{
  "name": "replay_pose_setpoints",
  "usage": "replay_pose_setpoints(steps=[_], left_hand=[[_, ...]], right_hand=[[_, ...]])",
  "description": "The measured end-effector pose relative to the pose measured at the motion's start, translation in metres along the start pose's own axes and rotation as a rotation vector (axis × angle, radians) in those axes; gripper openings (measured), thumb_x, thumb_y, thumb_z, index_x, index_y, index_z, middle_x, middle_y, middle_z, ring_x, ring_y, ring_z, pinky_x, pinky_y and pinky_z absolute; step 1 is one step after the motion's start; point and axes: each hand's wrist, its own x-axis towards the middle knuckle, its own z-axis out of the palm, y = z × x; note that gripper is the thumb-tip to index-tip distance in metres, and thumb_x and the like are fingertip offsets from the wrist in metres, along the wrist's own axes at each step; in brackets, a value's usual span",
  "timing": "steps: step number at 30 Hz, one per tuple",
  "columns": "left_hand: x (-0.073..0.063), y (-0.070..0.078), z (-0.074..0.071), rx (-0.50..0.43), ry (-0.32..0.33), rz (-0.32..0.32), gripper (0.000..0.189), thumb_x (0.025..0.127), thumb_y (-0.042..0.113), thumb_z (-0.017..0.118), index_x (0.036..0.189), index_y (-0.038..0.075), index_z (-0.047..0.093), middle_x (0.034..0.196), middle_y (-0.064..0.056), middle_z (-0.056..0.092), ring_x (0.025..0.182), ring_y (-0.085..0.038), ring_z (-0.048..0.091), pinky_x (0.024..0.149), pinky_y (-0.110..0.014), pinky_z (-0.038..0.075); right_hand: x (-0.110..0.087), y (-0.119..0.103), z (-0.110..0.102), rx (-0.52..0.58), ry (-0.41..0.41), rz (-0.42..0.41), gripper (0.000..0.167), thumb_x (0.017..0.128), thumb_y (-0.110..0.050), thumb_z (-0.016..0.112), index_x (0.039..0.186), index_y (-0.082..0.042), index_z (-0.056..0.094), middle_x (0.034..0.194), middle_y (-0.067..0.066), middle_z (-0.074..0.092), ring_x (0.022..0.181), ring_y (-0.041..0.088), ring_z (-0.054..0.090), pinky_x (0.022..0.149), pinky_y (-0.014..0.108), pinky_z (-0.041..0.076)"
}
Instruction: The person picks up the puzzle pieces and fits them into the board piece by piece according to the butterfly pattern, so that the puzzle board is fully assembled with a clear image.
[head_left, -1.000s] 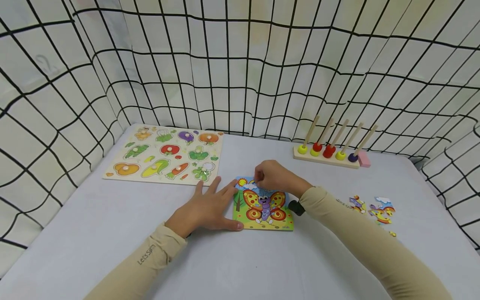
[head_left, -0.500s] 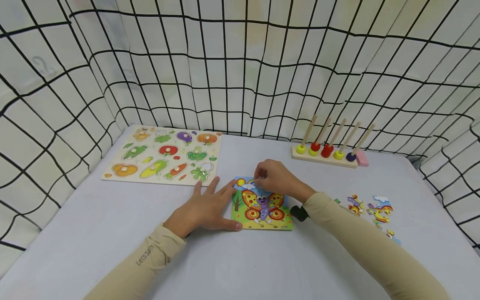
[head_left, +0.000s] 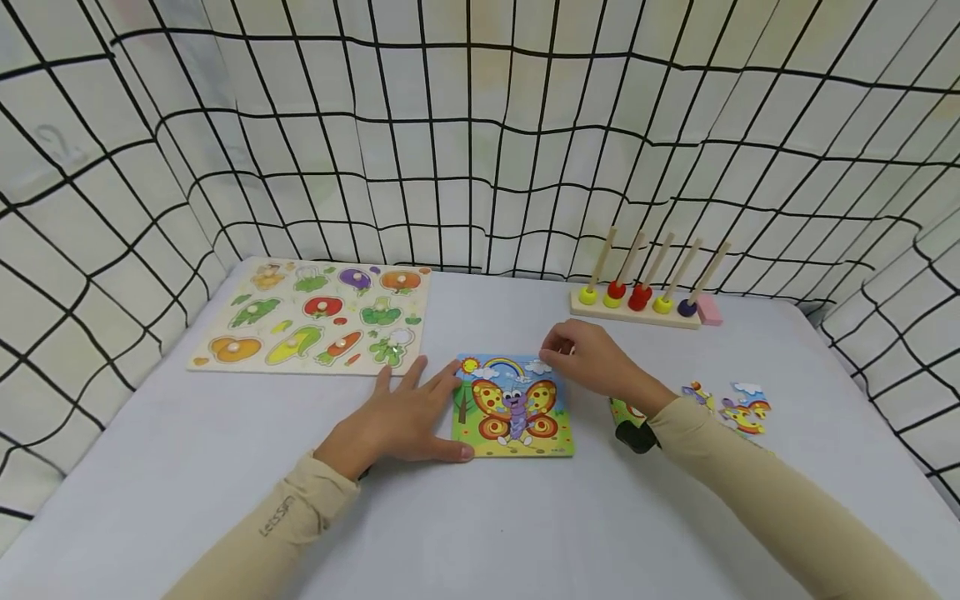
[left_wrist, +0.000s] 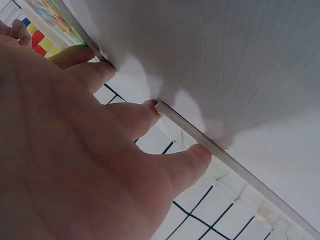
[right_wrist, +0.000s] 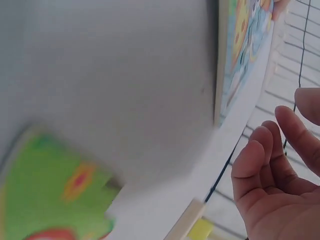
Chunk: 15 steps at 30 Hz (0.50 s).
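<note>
Beside the upper right corner of the butterfly puzzle (head_left: pixel 515 412), the right hand (head_left: pixel 588 354) keeps its fingers loosely bent, thumb slightly apart, holding nothing. At this puzzle's left side, the left hand (head_left: pixel 393 425) has fingers spread wide, gripping nothing; thumb and index touch the puzzle, which lies flat on the tabletop (head_left: pixel 480 533). Two other fingers touch the vegetable board (head_left: pixel 225 367). Farther right lie loose puzzle pieces (head_left: pixel 745 407); behind stands a bead counting stand (head_left: pixel 633 315).
</note>
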Motion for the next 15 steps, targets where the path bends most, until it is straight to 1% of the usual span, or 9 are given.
replay_pose_setpoints(steps=[5,10,15], left_hand=[[-0.002,0.001,0.000,-0.013,0.004,0.005,0.111,0.087,0.067,0.080,0.168,0.008,0.032,0.178,-0.008,0.021,0.161,-0.048,0.008,0.119,-0.080,0.002],[-0.002,0.001,-0.001,-0.008,0.008,0.002,0.111,0.087,0.067,0.080,0.168,0.008,0.032,0.177,-0.009,0.022,0.161,-0.048,0.009,0.119,-0.080,0.002],[-0.002,0.001,-0.002,-0.011,0.007,0.000,0.112,0.087,0.067,0.080,0.168,0.008,0.031,0.177,-0.009,0.023,0.161,-0.048,0.009,0.119,-0.080,0.003]], right_hand=[[-0.017,0.016,-0.014,-0.011,0.031,-0.001,0.010,0.104,-0.012,0.071,0.107,-0.004,0.076,0.097,0.003,0.070,0.093,0.023,0.062,0.077,0.035,0.055],[-0.033,0.028,-0.030,-0.022,0.053,0.022,0.011,0.105,-0.013,0.071,0.109,-0.004,0.076,0.100,0.003,0.071,0.096,0.023,0.063,0.083,0.039,0.057],[-0.046,0.040,-0.042,-0.034,0.076,0.029,0.014,0.105,-0.011,0.070,0.113,-0.001,0.075,0.105,0.005,0.072,0.100,0.025,0.065,0.090,0.045,0.057]])
